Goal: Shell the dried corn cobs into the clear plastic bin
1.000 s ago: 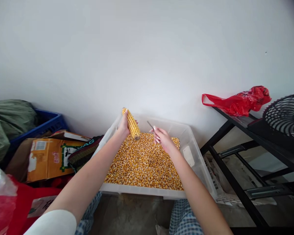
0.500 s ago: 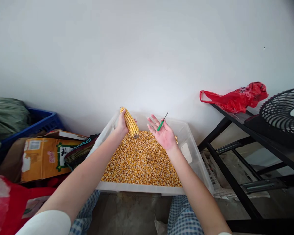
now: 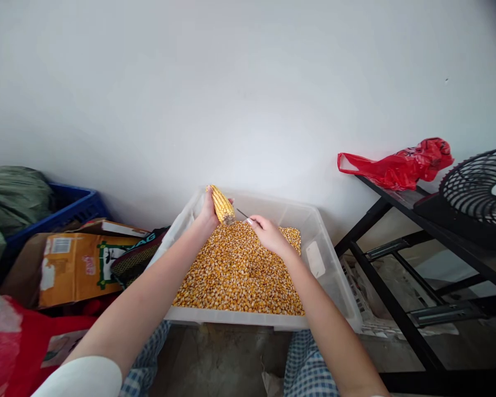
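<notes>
Yellow corn cob [image 3: 222, 204] sits wrapped in the left hand [image 3: 209, 212], held above the clear plastic tub [image 3: 248, 318]; from here I read that placement as keeping anything dropped over the loose kernels [image 3: 235, 270]; right hand [image 3: 268, 234] pinches a thin metal pick [image 3: 242, 213] narrowly, its tip just beside the cob's butt end; cob looks dry, kernels in tight rows.
</notes>
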Available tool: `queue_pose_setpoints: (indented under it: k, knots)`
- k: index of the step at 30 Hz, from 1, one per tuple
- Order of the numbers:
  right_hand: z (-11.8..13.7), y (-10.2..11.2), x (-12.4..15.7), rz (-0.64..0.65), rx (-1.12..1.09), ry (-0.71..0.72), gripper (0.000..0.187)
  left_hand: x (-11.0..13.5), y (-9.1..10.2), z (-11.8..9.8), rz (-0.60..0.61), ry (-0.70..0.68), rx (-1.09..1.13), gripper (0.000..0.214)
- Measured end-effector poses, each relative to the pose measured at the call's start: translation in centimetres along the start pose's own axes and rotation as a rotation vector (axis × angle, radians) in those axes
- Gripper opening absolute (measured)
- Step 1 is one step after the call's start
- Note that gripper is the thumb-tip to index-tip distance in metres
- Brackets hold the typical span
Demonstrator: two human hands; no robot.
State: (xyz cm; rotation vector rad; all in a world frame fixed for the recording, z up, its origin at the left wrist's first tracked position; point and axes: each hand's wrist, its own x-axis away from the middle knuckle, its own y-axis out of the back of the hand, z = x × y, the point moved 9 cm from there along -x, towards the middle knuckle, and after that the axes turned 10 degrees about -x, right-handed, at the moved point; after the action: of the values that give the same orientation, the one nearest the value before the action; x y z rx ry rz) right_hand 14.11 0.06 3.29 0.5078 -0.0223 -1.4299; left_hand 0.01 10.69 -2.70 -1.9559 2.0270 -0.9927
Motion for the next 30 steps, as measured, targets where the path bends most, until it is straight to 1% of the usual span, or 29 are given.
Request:
queue_pose_setpoints:
  k: [1,3,6,10,13,15,21,25,30]
  knots:
    - [0.5,-0.5,0.2,0.033,0.076,0.047,0.026,0.1,0.0,-0.1,0.0,-0.002,0.017,0.056]
    - [1.4,-1.2,0.5,0.078,0.157,0.122,0.028,0.2,0.1,-0.3,-0.011,-0.012,0.024,0.058]
    - [2.1,-1.3,0.8,0.073,0.218,0.175,0.028,0.4,0.0,-0.8,-0.004,-0.042,-0.077,0.06]
    - [2.2,-1.0,0.9,0.06,0.244,0.203,0.027,0.7,-0.7,-1.7,0.044,-0.146,-0.205,0.061]
    - [2.1,-1.2,0.9,0.06,0.298,0.216,0.028,1.0,-1.3,-2.2,0.077,-0.225,-0.258,0.06]
    - [1.9,-1.2,0.9,0.053,0.325,0.219,0.028,1.2,-1.7,-2.2,0.089,-0.247,-0.286,0.061]
    - [2.0,-1.0,0.9,0.032,0.354,0.2,0.027,1.6,-2.0,-2.0,0.09,-0.237,-0.311,0.059]
    - [2.1,-0.6,0.9,0.015,0.328,0.19,0.026,1.5,-1.9,-2.0,0.093,-0.236,-0.32,0.059]
    - [2.1,-0.9,1.0,0.051,0.35,0.214,0.027,1.5,-2.1,-2.1,0.109,-0.271,-0.368,0.06]
